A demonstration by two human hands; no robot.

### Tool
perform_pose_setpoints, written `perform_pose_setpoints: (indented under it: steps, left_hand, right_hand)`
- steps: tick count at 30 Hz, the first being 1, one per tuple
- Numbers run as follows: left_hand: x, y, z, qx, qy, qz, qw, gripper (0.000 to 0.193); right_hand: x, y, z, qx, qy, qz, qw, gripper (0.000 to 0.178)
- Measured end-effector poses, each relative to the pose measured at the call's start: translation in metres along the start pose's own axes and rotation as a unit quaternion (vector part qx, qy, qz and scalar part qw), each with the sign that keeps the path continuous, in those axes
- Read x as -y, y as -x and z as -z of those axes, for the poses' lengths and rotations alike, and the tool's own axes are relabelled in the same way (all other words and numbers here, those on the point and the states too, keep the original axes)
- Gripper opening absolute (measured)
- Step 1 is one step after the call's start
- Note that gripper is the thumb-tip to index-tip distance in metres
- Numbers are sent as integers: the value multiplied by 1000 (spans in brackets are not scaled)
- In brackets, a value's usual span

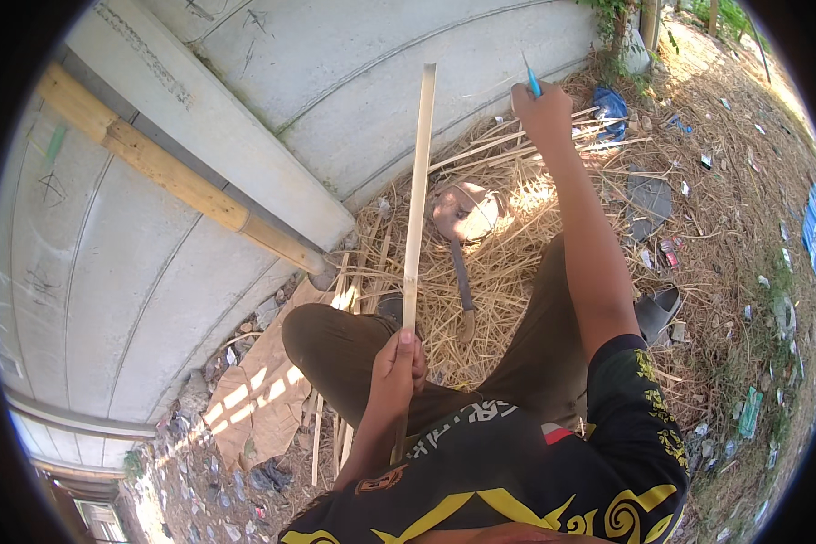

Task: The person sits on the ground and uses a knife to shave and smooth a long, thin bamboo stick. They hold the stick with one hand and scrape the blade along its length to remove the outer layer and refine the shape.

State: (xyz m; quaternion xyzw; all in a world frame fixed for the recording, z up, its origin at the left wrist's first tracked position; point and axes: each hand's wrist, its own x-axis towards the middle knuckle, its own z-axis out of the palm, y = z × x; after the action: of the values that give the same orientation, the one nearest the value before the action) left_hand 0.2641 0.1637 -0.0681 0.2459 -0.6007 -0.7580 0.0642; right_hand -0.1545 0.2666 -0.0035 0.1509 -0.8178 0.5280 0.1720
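My left hand [398,364] is wrapped round the lower part of a long, split bamboo strip [418,195], which stands up in front of my chest and reaches toward the concrete wall. Far to the right of the strip, my right hand [544,116] at the end of an outstretched arm grips a blue-handled knife [533,82]. Its thin blade points away from me, apart from the strip. Between my bent legs a large knife [463,286] with a wooden handle lies on bamboo shavings [508,272], by a round wooden block [467,211].
Several cut bamboo strips [490,150] lie beyond the block, beside a blue plastic bag [610,111]. A thick bamboo pole [177,172] leans along the concrete wall [408,54] at left. Flattened cardboard [261,399] lies by my left knee. Litter dots the ground at right.
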Motion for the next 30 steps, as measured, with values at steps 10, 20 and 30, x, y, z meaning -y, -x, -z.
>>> perform_pose_setpoints:
  steps: [10, 20, 30]
  left_hand:
    - [-56, -30, -29, 36, 38, -46, 998, 40]
    - [-19, -1, -53, 139, 28, 80, 987, 40]
    - [-63, -24, -1, -18, -15, -85, 996, 40]
  right_hand:
    - [63, 99, -52, 129, -61, 342, 929, 15]
    - [43, 5, -33, -87, -86, -77, 990, 21]
    - [5, 9, -6, -46, -135, 22, 990, 27]
